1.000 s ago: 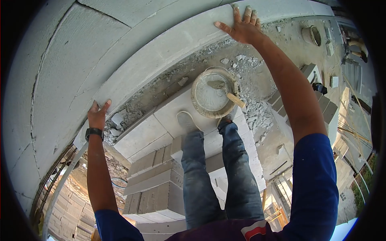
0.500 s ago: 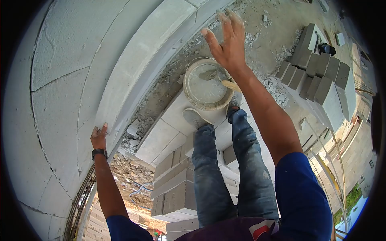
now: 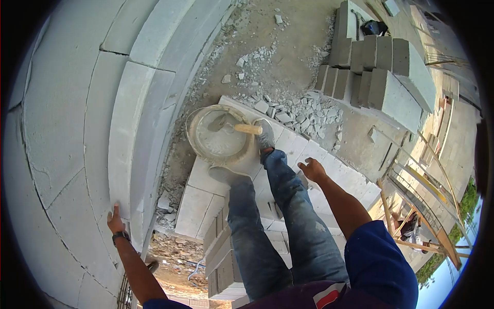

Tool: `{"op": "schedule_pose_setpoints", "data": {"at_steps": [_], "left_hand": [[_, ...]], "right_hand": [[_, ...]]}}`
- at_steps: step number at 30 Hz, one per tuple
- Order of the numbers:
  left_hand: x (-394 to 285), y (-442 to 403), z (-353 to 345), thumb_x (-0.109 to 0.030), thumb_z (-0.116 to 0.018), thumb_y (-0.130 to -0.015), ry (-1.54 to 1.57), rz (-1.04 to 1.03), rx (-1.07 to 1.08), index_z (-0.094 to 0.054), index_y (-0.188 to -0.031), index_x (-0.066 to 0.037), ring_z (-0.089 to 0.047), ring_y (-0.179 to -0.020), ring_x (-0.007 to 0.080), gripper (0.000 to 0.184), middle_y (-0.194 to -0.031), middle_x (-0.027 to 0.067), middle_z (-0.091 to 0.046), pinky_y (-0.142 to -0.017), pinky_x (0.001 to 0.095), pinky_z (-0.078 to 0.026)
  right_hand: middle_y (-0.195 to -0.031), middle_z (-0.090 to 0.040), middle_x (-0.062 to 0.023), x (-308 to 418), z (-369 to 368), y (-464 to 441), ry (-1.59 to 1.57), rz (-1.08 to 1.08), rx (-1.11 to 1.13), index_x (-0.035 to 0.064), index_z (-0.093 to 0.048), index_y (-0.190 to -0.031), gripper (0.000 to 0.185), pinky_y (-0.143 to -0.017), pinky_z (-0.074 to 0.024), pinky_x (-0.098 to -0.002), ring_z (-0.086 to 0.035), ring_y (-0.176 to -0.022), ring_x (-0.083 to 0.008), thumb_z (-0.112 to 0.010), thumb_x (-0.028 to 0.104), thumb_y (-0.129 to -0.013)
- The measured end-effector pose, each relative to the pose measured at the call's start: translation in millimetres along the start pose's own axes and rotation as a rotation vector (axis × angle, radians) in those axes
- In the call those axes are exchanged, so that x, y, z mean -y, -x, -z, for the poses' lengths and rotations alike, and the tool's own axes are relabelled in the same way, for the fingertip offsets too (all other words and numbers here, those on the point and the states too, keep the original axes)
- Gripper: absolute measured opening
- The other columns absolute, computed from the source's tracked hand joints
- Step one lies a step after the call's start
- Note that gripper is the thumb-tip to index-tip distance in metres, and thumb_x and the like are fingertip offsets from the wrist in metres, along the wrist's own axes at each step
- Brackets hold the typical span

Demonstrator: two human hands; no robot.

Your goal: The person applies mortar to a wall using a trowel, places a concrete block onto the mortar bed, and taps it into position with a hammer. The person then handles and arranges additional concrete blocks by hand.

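At the near end of a pale block (image 3: 122, 149) on top of the wall rests my left hand (image 3: 116, 220), a finger stretched out against the block; a dark watch is on that wrist. My right hand (image 3: 312, 170) hangs free near my right leg, fingers apart and slightly curled, holding nothing. Beyond my feet stands a round bucket (image 3: 193, 135) of grey wet mortar (image 3: 218, 143). A tool with a wooden handle (image 3: 248, 129) lies in it, its blade partly sunk in the mix, the handle jutting over the rim.
I stand on a platform of pale blocks (image 3: 198, 206) beside the wall (image 3: 67, 134). Broken rubble (image 3: 309, 116) lies past its edge. Stacked blocks (image 3: 381, 77) with a dark bag (image 3: 374, 27) are at the upper right. Wooden poles (image 3: 437, 154) rise at the right.
My right hand has dropped from above the bucket to beside my leg. My left hand stays at the block's end. The view has shifted, and the bucket appears further left.
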State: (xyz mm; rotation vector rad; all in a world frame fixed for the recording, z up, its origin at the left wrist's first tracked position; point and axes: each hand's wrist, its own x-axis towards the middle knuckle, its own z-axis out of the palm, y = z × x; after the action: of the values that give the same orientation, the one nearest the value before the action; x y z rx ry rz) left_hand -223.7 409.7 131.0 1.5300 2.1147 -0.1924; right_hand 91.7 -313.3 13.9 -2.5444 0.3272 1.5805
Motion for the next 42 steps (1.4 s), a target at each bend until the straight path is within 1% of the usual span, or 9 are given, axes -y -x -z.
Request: {"op": "schedule_pose_setpoints", "data": {"at_steps": [3, 9, 15, 21, 25, 31, 34, 38, 42], "left_hand": [[-43.6, 29.2, -40.1, -0.049, -0.08, -0.087, -0.108, -0.359, -0.137, -0.044, -0.152, 0.005, -0.044, -0.144, 0.0385, 0.091, -0.155, 0.0271, -0.046, -0.116, 0.0467, -0.04], [-160.7, 101.8, -106.9, -0.042, -0.07, -0.097, -0.405, -1.122, -0.194, -0.045, -0.152, 0.003, -0.042, -0.145, 0.0411, 0.075, -0.155, 0.0265, -0.044, -0.119, 0.0485, -0.036], [-217.4, 123.1, -147.2, -0.039, -0.065, -0.101, -0.244, -1.033, 0.103, -0.054, -0.147, 0.001, -0.044, -0.142, 0.0423, 0.062, -0.152, 0.0253, -0.047, -0.118, 0.048, -0.036], [-218.7, 147.4, -147.8, -0.035, -0.066, -0.1, -0.431, -1.036, 0.025, -0.051, -0.149, 0.002, -0.04, -0.145, 0.043, 0.063, -0.158, 0.028, -0.04, -0.121, 0.0469, -0.033], [-229.2, 164.1, -154.6, -0.027, -0.077, -0.086, -0.593, -0.983, -0.012, -0.051, -0.148, 0.006, -0.038, -0.147, 0.0432, 0.075, -0.159, 0.0311, -0.035, -0.123, 0.0446, -0.032], [-250.0, 189.8, -147.8, -0.036, -0.081, -0.081, -0.629, -0.825, 0.002, -0.055, -0.147, 0.002, -0.044, -0.144, 0.0392, 0.08, -0.16, 0.027, -0.037, -0.118, 0.0441, -0.039], [-237.0, 184.9, -155.5, -0.042, -0.082, -0.078, -0.574, -0.881, -0.087, -0.056, -0.146, 0.0, -0.046, -0.143, 0.0374, 0.084, -0.16, 0.0249, -0.039, -0.116, 0.0451, -0.042], [-234.1, 192.2, -157.8, -0.044, -0.083, -0.077, -0.556, -0.906, -0.126, -0.056, -0.145, 0.003, -0.043, -0.145, 0.0353, 0.087, -0.161, 0.0246, -0.037, -0.118, 0.0475, -0.038], [-246.7, 211.7, -168.4, -0.038, -0.086, -0.077, -0.794, -0.77, -0.122, -0.042, -0.155, 0.003, -0.034, -0.152, 0.0306, 0.098, -0.167, 0.0205, -0.029, -0.124, 0.0477, -0.029]], "right_hand": [[-0.126, -0.068, -0.0298, 5.6, 25.7, 6.5, -0.045, 0.013, 0.02, -0.0044, -0.06, -0.137, 0.073, -0.108, -0.0474, -0.0448, -0.062, -0.126, -0.0417, -0.063, 0.055, -0.094], [-0.118, -0.072, -0.0283, 26.9, 41.3, -0.6, -0.173, 0.105, -0.001, -0.004, -0.058, -0.138, 0.071, -0.102, -0.0508, -0.0446, -0.066, -0.118, -0.042, -0.063, 0.052, -0.095], [-0.115, -0.073, -0.0266, 27.3, 30.1, 0.9, -0.258, 0.093, 0.072, -0.0027, -0.058, -0.138, 0.069, -0.102, -0.0511, -0.0422, -0.068, -0.116, -0.04, -0.065, 0.051, -0.094], [-0.109, -0.075, -0.0254, 26.4, 48.5, 7.3, -0.226, 0.125, 0.098, -0.0039, -0.061, -0.135, 0.07, -0.1, -0.0519, -0.0414, -0.07, -0.113, -0.0382, -0.066, 0.053, -0.093], [-0.116, -0.073, -0.0272, 26.8, 82.5, -4.4, -0.151, 0.143, 0.071, -0.0037, -0.062, -0.135, 0.07, -0.103, -0.0504, -0.0437, -0.067, -0.118, -0.04, -0.065, 0.053, -0.094], [-0.12, -0.069, -0.0311, 47.2, 153.9, -34.7, 0.011, 0.245, -0.052, -0.0038, -0.06, -0.136, 0.07, -0.105, -0.0482, -0.0461, -0.064, -0.122, -0.0428, -0.064, 0.053, -0.095], [-0.118, -0.069, -0.033, 72.5, 200.5, -49.1, 0.072, 0.277, -0.135, -0.005, -0.059, -0.136, 0.07, -0.103, -0.0495, -0.0476, -0.064, -0.12, -0.0456, -0.064, 0.051, -0.095], [-0.114, -0.07, -0.0323, 90.4, 257.8, -84.1, 0.113, 0.366, -0.213, -0.0034, -0.061, -0.132, 0.067, -0.1, -0.0503, -0.0495, -0.064, -0.117, -0.0475, -0.064, 0.052, -0.095], [-0.118, -0.069, -0.0314, 101.2, 326.9, -140.3, 0.125, 0.38, -0.266, -0.0013, -0.063, -0.132, 0.064, -0.1, -0.0507, -0.0506, -0.065, -0.117, -0.0465, -0.065, 0.05, -0.093]]}}
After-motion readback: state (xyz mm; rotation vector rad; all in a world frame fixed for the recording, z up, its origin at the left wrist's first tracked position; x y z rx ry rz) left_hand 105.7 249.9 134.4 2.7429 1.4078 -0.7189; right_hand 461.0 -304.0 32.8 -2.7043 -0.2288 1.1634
